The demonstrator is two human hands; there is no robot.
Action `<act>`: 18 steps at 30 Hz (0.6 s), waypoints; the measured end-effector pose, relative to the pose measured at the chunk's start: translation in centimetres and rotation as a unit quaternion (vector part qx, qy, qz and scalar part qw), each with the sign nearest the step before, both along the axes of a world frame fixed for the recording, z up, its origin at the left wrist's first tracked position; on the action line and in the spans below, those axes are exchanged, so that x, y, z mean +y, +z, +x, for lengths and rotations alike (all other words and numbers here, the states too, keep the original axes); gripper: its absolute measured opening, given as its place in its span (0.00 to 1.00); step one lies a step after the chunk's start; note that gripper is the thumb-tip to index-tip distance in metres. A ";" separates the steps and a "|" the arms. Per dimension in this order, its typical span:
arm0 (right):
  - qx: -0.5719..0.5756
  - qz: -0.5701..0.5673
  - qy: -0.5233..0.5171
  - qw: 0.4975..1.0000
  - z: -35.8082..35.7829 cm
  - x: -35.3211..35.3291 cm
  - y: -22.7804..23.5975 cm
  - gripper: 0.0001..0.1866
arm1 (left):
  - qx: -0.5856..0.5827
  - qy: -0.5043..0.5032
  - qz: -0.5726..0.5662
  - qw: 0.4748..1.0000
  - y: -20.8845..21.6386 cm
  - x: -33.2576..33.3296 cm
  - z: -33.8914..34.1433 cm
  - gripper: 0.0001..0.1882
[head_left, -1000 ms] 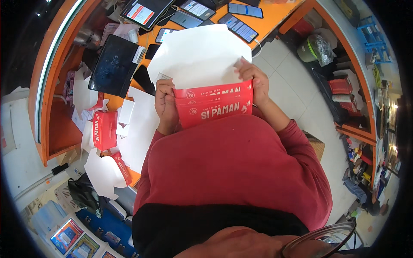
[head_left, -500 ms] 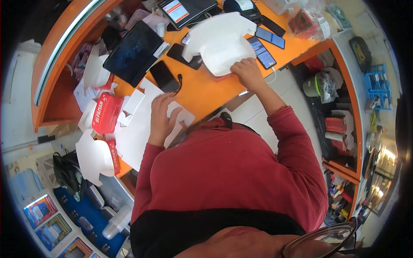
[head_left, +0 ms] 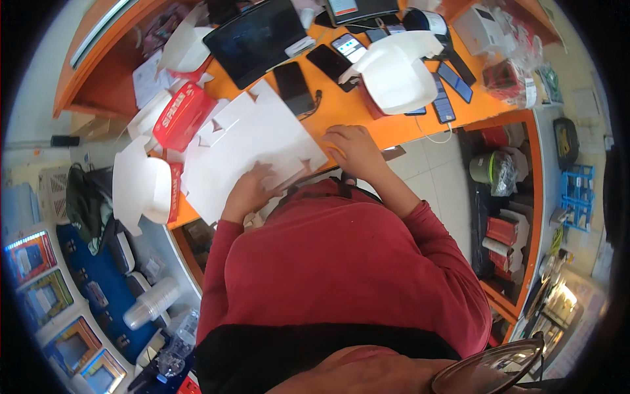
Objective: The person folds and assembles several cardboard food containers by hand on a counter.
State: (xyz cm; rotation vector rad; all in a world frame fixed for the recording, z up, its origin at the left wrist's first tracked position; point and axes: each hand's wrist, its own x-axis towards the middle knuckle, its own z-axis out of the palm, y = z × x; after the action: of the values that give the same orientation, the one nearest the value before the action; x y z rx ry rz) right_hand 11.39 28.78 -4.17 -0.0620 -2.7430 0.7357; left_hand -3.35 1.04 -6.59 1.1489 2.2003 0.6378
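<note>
A flat white cardboard sheet (head_left: 246,141) with cut slots and flaps lies on the orange table in front of me. My left hand (head_left: 251,192) rests on its near part, fingers stretched out over the board. Just off the sheet's right corner hovers my right hand (head_left: 356,150), with nothing in it and its fingers apart, slightly bent. Beyond it to the right stands a folded white food box (head_left: 398,75) with open flaps, apart from my fingers. Left of the sheet are further red-and-white food boxes, one lying red side up (head_left: 185,113) and another with its white inside showing (head_left: 146,185).
A dark tablet (head_left: 256,41) and a black phone (head_left: 294,88) lie behind the sheet. Several phones, one with a charging cable (head_left: 443,102), surround the folded box. Plastic-wrapped goods (head_left: 505,79) sit at the far right. An open shelf (head_left: 502,230) stands at right.
My right hand has let go of the folded food box and moved left toward the sheet. My left hand now lies on the board. The view has shifted, showing more of the sheet.
</note>
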 end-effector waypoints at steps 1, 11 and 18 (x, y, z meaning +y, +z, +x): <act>-0.011 -0.003 0.022 1.000 -0.4 -0.9 -0.1 0.15 | -0.018 0.004 0.007 1.000 0.2 0.0 -0.4 0.22; 0.024 -0.135 0.001 0.990 -1.8 -4.9 1.8 0.19 | -0.316 0.261 0.185 0.893 -2.5 -3.1 -3.6 0.11; 0.160 -0.321 -0.007 0.933 -5.2 -6.2 -0.2 0.15 | -0.433 0.275 0.308 0.802 1.0 -3.7 -1.6 0.10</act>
State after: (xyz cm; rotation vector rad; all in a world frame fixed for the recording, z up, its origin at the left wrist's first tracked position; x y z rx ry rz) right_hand 6.20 22.60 -4.34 -0.0902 -2.0962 1.4626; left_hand -4.93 -2.67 -5.55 0.2619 1.4779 1.8041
